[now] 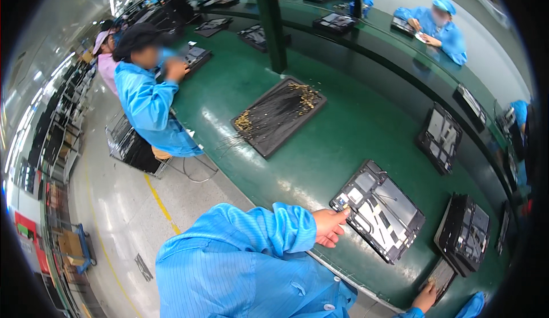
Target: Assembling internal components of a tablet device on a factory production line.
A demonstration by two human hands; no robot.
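Opened flat device lies near the table's front edge, presumably for easy reach; left hand pinches its left corner, likely steadying it. Right hand at small dark tray; cannot tell whether fingertips pinch anything.

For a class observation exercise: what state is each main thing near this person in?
Black rectangular device with silver panels: lying uncovered, insides exposed.
Bare left hand: fingers curled, at the device's edge.
Wide dark rectangular tray: holding small golden pieces, mostly toward its ends.
Stack of black rectangular devices: top one uncovered.
Narrow dark rectangular tray: partly hidden by the stack.
Bare right hand: at the narrow tray; grip unclear.
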